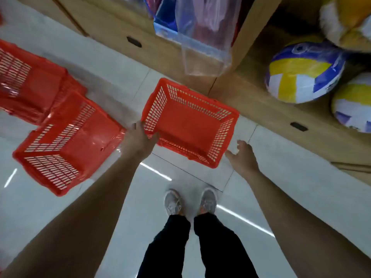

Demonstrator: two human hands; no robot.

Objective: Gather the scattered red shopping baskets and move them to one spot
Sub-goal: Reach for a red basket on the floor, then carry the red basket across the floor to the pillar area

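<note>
A red mesh shopping basket (189, 122) is upright and open-topped over the pale tiled floor in front of me. My left hand (140, 138) grips its near-left rim. My right hand (244, 155) hovers just off the basket's right corner, fingers spread, holding nothing. To the left a second red basket (68, 143) lies tipped on the floor. Behind it, at the far left, a third red basket (30, 83) rests against it.
Cardboard boxes (152, 51) line the far side of the aisle, holding plastic-wrapped goods (198, 23). Volleyballs (301, 73) sit in a box at the right. My feet (190, 201) stand on the glossy tile floor (281, 157).
</note>
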